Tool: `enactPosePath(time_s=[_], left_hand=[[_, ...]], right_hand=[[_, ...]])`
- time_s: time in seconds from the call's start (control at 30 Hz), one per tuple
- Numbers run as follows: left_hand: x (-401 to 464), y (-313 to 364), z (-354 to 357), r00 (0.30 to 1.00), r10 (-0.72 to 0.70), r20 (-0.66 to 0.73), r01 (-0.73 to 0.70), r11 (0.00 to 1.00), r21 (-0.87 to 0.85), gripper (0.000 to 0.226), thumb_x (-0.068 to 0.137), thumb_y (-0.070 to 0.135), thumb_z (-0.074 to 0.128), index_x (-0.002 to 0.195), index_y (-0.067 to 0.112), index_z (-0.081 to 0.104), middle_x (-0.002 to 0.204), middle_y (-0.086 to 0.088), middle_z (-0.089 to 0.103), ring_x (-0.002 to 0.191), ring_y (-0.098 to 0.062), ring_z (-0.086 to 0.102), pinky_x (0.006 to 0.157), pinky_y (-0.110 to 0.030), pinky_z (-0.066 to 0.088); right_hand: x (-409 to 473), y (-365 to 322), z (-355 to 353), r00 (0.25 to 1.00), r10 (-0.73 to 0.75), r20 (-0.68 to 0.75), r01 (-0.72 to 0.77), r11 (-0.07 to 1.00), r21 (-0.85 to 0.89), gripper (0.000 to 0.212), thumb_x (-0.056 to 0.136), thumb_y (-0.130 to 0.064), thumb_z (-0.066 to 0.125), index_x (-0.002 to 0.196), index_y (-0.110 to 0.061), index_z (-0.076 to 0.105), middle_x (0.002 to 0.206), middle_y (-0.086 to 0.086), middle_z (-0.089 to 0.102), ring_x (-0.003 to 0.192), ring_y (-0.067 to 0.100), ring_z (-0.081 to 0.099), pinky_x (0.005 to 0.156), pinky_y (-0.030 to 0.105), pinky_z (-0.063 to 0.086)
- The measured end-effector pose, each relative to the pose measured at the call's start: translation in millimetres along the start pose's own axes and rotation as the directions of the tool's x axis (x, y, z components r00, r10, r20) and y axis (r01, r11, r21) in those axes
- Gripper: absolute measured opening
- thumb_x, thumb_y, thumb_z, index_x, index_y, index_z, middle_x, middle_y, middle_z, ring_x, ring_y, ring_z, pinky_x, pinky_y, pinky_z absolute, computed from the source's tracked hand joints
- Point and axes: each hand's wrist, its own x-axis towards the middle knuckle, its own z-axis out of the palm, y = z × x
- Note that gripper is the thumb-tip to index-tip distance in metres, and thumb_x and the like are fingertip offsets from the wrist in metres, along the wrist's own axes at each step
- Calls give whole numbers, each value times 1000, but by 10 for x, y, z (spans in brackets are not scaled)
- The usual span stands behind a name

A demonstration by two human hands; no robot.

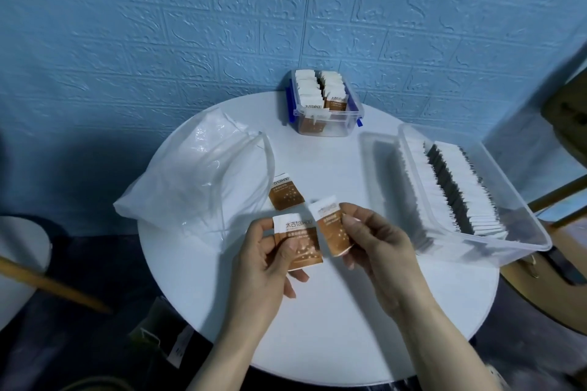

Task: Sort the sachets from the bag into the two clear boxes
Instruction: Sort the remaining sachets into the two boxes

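Observation:
My left hand (263,259) pinches a brown-and-white sachet (300,240) above the round white table (317,311). My right hand (374,241) pinches a second brown sachet (330,228) just beside it. A third brown sachet (286,192) lies flat on the table behind them. The crumpled clear plastic bag (197,178) lies at the left. A small clear box (327,105) with blue clips stands at the back, packed with upright brown and white sachets. A large clear box (470,187) at the right holds long rows of white sachets.
A blue brick-patterned wall rises behind the table. A wooden chair (565,187) stands at the right. Another white round surface (19,251) and a wooden bar (54,286) sit at the lower left. Dark packets (158,327) lie on the floor below the table edge.

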Motion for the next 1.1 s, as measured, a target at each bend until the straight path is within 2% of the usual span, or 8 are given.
enactPosePath(time_s=[0.13,0.33,0.47,0.6,0.7,0.87,1.03,1.1], left_hand=[[-6,20,1,1000,2,11,-1,999,-33,18,94,1,54,104,16,53,82,-4,75,50,-24,64,36,-27,42],[-26,39,-3,999,6,50,-3,997,-72,29,80,15,69,106,16,55,86,-6,74,54,-22,64,37,-24,40],[-18,12,-1,999,-12,-37,7,991,-132,31,82,-6,69,105,13,57,83,-7,74,50,-18,61,34,-22,36],[-17,-20,-3,995,10,-102,-25,989,-146,27,86,-5,62,107,11,56,85,-7,73,51,-19,61,34,-24,37],[-15,-30,-5,994,24,-108,-37,991,-125,26,88,-4,61,108,12,56,88,-8,73,53,-21,61,34,-25,38],[-15,-41,-13,996,26,-82,-35,992,-119,28,90,-4,60,111,14,55,90,-5,73,53,-19,61,35,-24,38],[-22,-34,-6,999,30,-33,-31,998,-54,30,90,3,62,112,22,57,92,0,73,55,-19,63,40,-24,40],[-18,-36,-6,999,34,-37,-35,999,-38,32,90,1,62,113,23,57,92,1,73,56,-20,64,41,-26,41]], right_hand=[[-120,117,93,1000,-24,9,24,999,-33,15,88,3,60,102,-3,64,69,9,66,51,21,59,49,27,49],[-176,195,224,997,-79,-1,78,989,-122,9,87,0,65,95,-2,65,71,11,63,61,12,61,50,14,42],[33,79,268,992,-125,6,122,956,-266,12,91,-9,63,83,1,64,62,0,64,54,7,55,50,15,41],[520,6,402,984,-177,24,157,791,-591,15,85,-33,69,88,-20,65,78,-8,64,69,10,58,70,34,49],[763,6,568,997,-65,38,68,564,-823,45,77,-53,70,106,-21,58,99,-5,59,89,17,59,78,34,45],[842,-26,636,999,-13,53,54,359,-932,36,76,-45,73,93,-21,53,99,-1,61,89,21,56,69,29,37],[669,33,333,985,-161,64,127,419,-899,29,81,-29,69,88,-16,45,80,-4,57,76,23,52,62,33,36],[550,87,187,974,-220,45,168,579,-798,24,82,-16,69,83,-15,46,72,-5,60,70,20,56,61,32,41]])
